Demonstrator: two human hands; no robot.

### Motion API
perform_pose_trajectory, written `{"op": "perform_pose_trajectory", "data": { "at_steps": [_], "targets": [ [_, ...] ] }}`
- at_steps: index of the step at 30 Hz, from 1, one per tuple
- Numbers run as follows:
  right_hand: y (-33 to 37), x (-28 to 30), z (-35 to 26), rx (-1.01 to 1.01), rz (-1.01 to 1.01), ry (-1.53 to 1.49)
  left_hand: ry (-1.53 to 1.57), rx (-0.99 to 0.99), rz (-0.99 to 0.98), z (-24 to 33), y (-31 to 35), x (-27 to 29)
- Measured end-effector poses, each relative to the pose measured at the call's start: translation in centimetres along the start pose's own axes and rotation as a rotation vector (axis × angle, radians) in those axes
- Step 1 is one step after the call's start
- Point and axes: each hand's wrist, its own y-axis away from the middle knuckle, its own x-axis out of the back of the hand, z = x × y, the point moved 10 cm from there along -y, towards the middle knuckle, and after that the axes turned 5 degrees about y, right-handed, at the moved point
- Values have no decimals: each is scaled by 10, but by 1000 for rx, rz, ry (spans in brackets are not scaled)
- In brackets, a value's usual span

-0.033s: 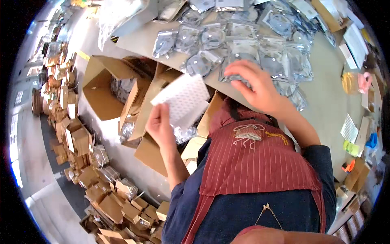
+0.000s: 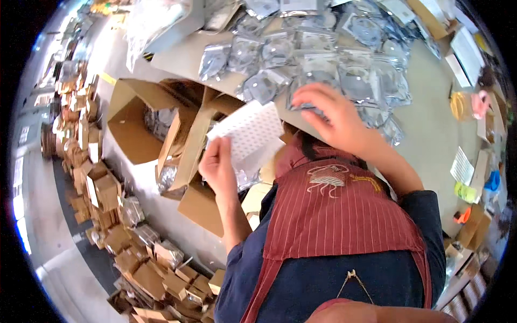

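Note:
My left hand [image 2: 218, 161] pinches the lower left corner of a white sheet of stickers [image 2: 250, 126], printed with rows of small pale marks. The sheet tilts above an open cardboard box. Over the table's near edge, my right hand [image 2: 334, 113] is raised with fingers bent and thumb apart from them. I can make out nothing between its fingertips. Just beyond it lie clear zip bags [image 2: 318, 64] with round grey coiled items inside, set out in rows. One bag [image 2: 261, 86] lies at the edge, close to the sheet's top.
Open cardboard boxes [image 2: 134, 129] stand at the left of the table [image 2: 425, 113], with bagged items in them. Many more cartons [image 2: 145, 274] are piled on the floor farther left. Yellow tape [image 2: 460, 106], a pink roll [image 2: 480, 104] and a printed paper [image 2: 462, 166] lie along the right side.
My left hand and the sheet have shifted slightly right, nearer my right hand. My right hand sits a little farther left and lower. The whole view has moved slightly.

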Motion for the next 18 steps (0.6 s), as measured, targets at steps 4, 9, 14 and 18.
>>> {"op": "perform_pose_trajectory", "data": {
  "at_steps": [4,9,14,18],
  "targets": [
    [8,2,-16,55,33,29,-259,-100,-223,19,10,-69],
    [23,11,-4,3,91,115,-370,-229,-382,38,19,-114],
    [40,16,6,-47,83,223,-386,-275,-437,46,29,-134],
    [50,19,8,-36,116,270,-388,-345,-472,46,34,-143]
  ]
}}
